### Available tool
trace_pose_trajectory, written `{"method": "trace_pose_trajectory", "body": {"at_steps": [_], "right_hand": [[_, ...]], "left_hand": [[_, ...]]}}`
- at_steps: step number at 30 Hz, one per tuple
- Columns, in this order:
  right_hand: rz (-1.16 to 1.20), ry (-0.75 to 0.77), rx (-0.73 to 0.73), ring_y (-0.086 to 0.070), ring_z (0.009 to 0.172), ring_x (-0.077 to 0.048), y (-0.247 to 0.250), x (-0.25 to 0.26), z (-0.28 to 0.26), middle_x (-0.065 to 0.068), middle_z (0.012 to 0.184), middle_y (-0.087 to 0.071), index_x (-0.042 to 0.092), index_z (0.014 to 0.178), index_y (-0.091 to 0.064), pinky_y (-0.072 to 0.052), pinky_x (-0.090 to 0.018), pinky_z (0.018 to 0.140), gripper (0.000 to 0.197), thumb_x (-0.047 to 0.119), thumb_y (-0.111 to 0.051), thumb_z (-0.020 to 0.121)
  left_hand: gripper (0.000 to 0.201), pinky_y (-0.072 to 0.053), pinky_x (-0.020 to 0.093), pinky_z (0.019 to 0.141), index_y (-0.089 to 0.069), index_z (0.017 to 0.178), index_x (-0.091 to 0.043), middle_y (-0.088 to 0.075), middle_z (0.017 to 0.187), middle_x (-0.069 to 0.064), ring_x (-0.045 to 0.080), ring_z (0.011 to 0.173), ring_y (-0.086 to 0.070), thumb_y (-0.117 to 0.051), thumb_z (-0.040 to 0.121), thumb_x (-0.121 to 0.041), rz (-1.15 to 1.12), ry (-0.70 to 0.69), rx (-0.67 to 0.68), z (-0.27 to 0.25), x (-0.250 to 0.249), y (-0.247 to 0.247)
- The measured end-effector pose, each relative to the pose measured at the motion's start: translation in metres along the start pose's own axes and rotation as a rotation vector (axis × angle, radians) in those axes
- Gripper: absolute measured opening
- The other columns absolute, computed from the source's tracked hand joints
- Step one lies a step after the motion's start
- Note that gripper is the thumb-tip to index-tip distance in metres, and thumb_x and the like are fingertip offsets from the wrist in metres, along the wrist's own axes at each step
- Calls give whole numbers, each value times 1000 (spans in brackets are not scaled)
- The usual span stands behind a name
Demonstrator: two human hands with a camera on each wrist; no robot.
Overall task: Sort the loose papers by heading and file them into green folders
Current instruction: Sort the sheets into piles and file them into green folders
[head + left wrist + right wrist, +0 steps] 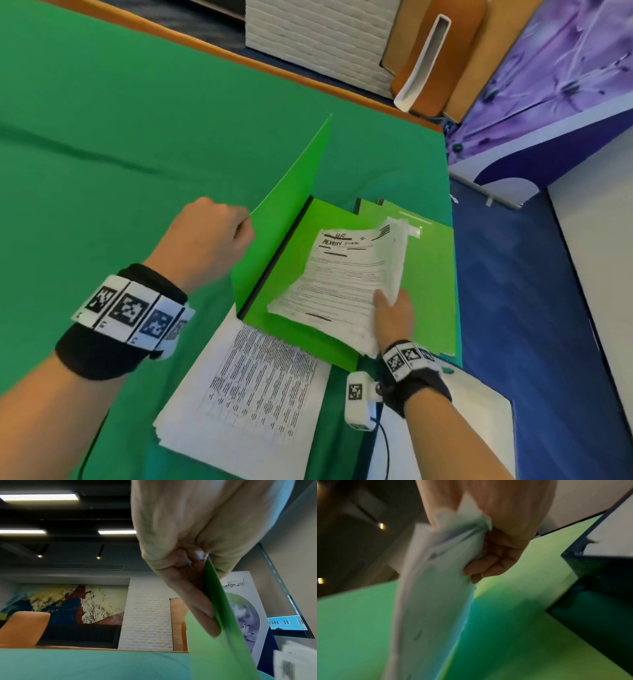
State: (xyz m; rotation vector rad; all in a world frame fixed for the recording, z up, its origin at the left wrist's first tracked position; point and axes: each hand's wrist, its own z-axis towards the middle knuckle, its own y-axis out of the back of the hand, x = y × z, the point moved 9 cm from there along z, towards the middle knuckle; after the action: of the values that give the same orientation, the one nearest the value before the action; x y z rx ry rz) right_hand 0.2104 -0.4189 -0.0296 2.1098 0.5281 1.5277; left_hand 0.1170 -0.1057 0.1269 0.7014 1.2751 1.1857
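An open folder [301, 274] lies near the desk's [102, 137] right edge, a sheaf of papers [346, 284] over it, a paper stack [246, 387] before it.

Green folder [308, 260] lies open, cover raised; handwritten-headed papers [346, 281] tilt above it.

Smooth, slightly glossy green card for the folder [342, 233]. Thin white printed paper in the sheaf [346, 284] (creased, edges curling) and the stack [246, 387]. Matt green cloth over the table [120, 120], faintly wrinkled; wood along its edge.
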Motion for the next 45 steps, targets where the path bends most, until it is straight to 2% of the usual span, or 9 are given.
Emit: {"method": "trace_pose_trajectory", "body": {"at_steps": [6,9,16,20,24,30,36,40,45], "right_hand": [[-405,-285,134,-55,116,-36,-30,-48,14,-25,132,-54,-4,129,-50,-44,-38,98,62,49,-39,98],[-365,-330,191,-56,115,-36,-34,-53,16,-26,130,-56,-6,125,-56,-44,-39,100,72,55,-28,100],[436,-521,259,-59,97,-31,-50,-50,-1,-16,102,-62,6,103,-55,-46,-47,95,68,67,-26,94],[112,-248,212,-64,101,-34,-51,-28,0,-16,114,-64,9,127,-50,-52,-52,90,43,34,-60,93],[141,25,149,-60,104,-39,-38,18,-22,-21,125,-59,16,133,-46,-52,-26,77,39,13,-57,96],[367,262,82,-63,88,-34,30,73,-80,-26,93,-64,37,117,-57,-51,-46,91,35,12,-62,93],[243,320,-61,-63,91,-44,122,35,-131,-38,102,-57,32,118,-60,-51,-59,87,29,36,-64,89],[179,272,-300,-68,93,-19,178,-20,-158,-5,101,-71,18,107,-62,-53,-49,89,16,9,-59,94],[214,130,-475,-63,103,-21,226,-100,-177,-2,110,-65,15,115,-56,-50,-43,93,23,2,-51,96]], "left_hand": [[66,-28,21,43,-58,58,-10,-45,42,-1,19,36,-37,-34,100,-54,-361,4,30,-14,0,-23],[65,-55,27,70,-77,92,-19,-75,85,-6,9,63,-68,-30,98,-64,-561,169,160,-21,18,-71],[56,-48,37,99,-36,148,-24,-60,131,1,18,114,-59,-40,100,-53,-143,20,590,-77,6,-195],[38,-55,32,82,-54,126,-20,-66,103,-3,15,89,-64,-45,99,-45,-24,-10,545,-75,13,-203],[28,-56,30,71,-66,105,-20,-72,97,-3,12,72,-66,-50,98,-42,-171,108,420,-51,30,-180],[55,-47,43,95,-51,132,-3,-60,130,16,33,115,-59,-57,95,-43,-389,368,122,-26,57,-120],[55,-52,44,97,-56,124,-8,-66,121,4,19,107,-65,-62,86,-47,-985,198,350,-31,-25,-113],[39,-57,37,86,-55,117,-12,-68,111,-1,15,97,-66,-66,89,-37,-916,70,372,-61,-92,-124],[42,-55,40,68,-52,97,-16,-66,83,1,19,74,-65,-57,89,-57,-645,-63,505,-114,-160,-179]]}}
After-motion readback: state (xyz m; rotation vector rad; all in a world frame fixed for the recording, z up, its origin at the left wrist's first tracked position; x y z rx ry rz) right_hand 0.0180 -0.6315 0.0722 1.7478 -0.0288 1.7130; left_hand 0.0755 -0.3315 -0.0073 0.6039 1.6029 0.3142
